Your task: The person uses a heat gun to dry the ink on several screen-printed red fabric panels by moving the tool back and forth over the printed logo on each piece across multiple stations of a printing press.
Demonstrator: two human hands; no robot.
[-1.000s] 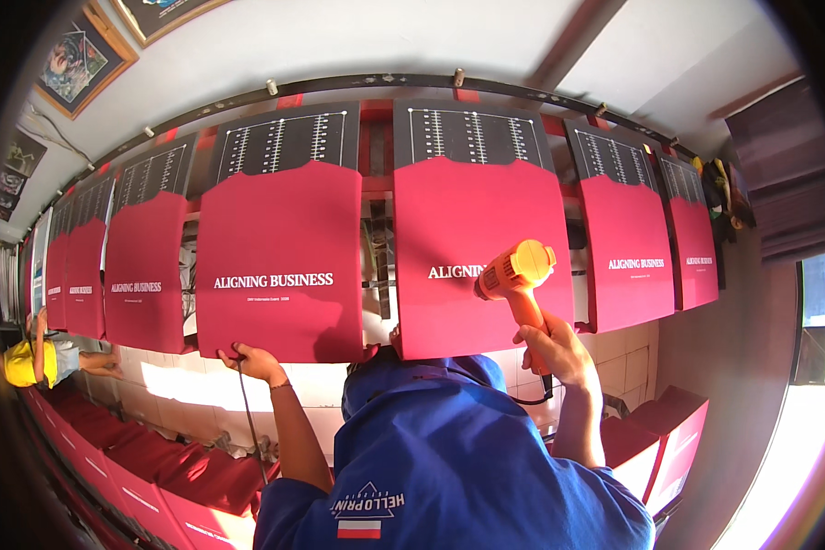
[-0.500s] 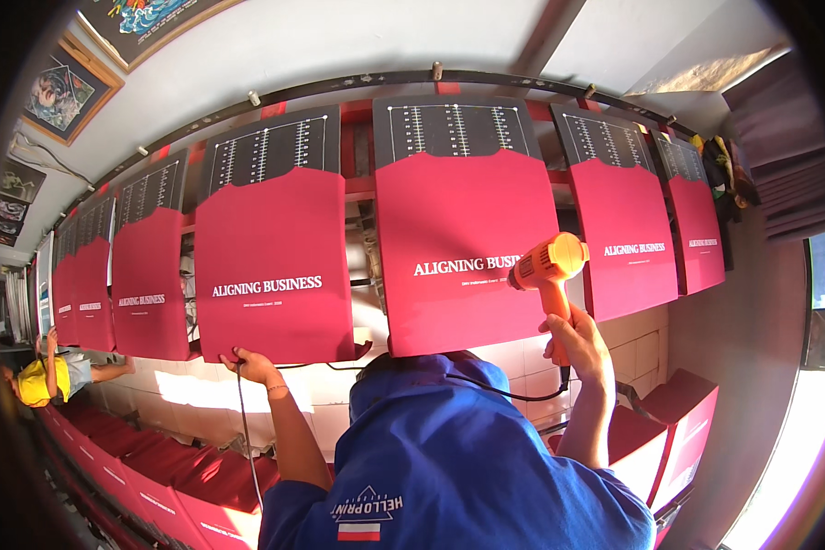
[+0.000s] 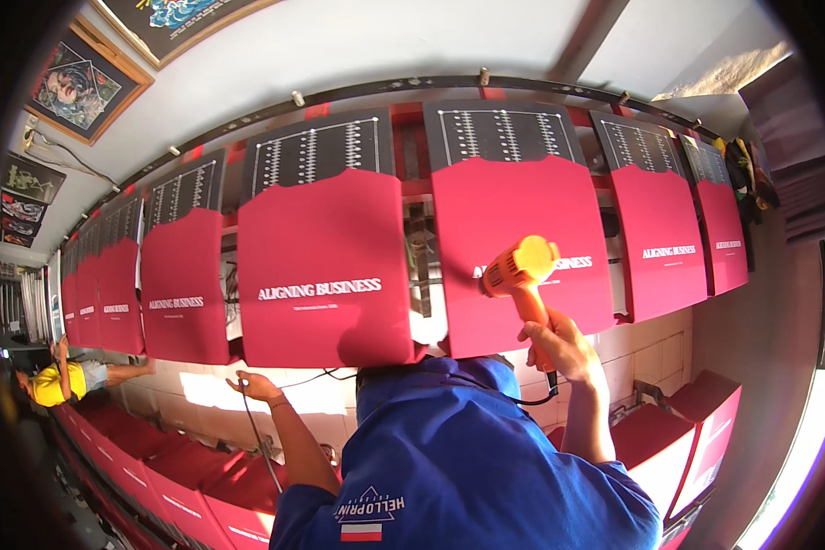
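An orange heat gun (image 3: 526, 268) is gripped by its handle in my right hand (image 3: 566, 346), its nozzle pointing left. It hovers over the white print of a red T-shirt (image 3: 513, 211) stretched on a black board, covering part of the lettering. A black power lead drops from the gun's handle. My left hand (image 3: 260, 385) is just below the bottom edge of another red shirt (image 3: 325, 238), with thumb and fingers closed on a thin cable (image 3: 264, 442) that hangs down beside my forearm.
More red shirts on boards (image 3: 655, 220) run in a row to both sides. A dark rail (image 3: 376, 87) curves behind them. Another row of red shirts (image 3: 179, 490) lies behind me at lower left. A co-worker in yellow (image 3: 57, 385) stands at far left.
The heat gun has shifted left across the printed shirt in my right hand. My left hand has come down off the other shirt's bottom edge, and the view has swung left.
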